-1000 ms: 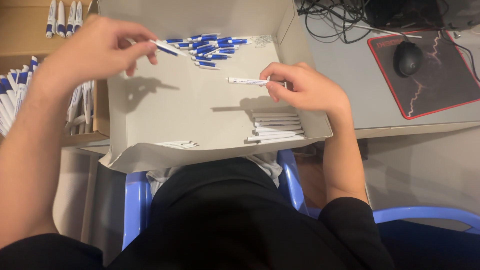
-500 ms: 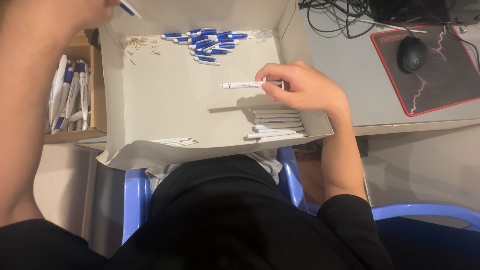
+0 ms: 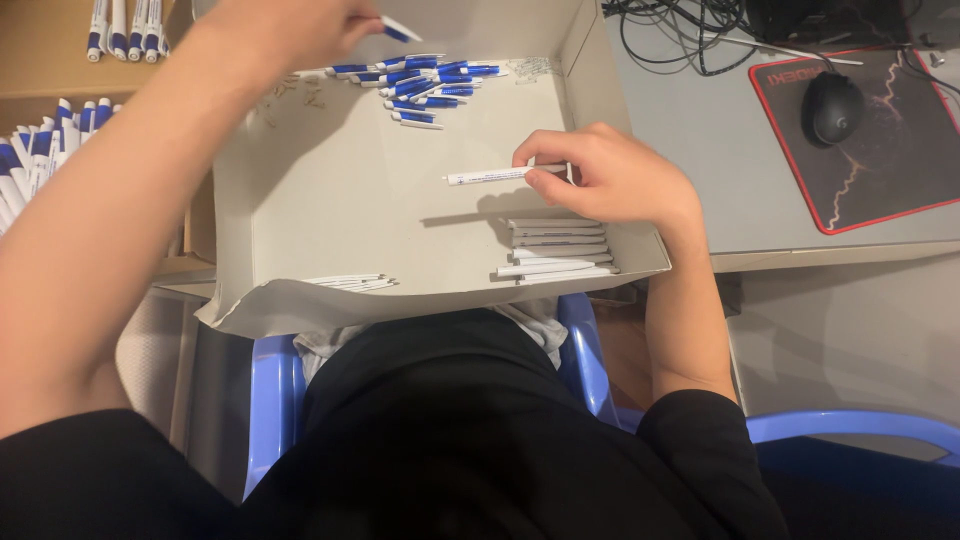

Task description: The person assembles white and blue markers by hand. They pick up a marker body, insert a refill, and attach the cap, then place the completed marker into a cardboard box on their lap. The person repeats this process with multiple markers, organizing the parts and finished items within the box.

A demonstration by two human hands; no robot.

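Observation:
My right hand [image 3: 610,178] pinches a white pen barrel [image 3: 490,177], holding it level above the floor of a shallow cardboard tray [image 3: 330,200]. My left hand [image 3: 285,25] is raised over the tray's far side, fingers closed on a small blue-and-white pen cap piece [image 3: 400,29]. Below it lies a heap of several blue pen caps [image 3: 425,82]. A row of white barrels [image 3: 555,248] lies stacked at the tray's near right corner, just under my right hand. A few thin white refills [image 3: 350,282] rest near the front edge.
A wooden box of assembled blue-and-white pens [image 3: 40,150] stands to the left. A grey desk [image 3: 700,140] on the right carries a black mouse [image 3: 832,106] on a dark red-edged pad [image 3: 880,150] and tangled cables [image 3: 690,30]. A blue plastic chair [image 3: 580,340] is beneath me.
My left hand lifted a blue cap piece from the heap, swung left and up, and now is back over the tray's far side. My right hand has kept the white barrel in place.

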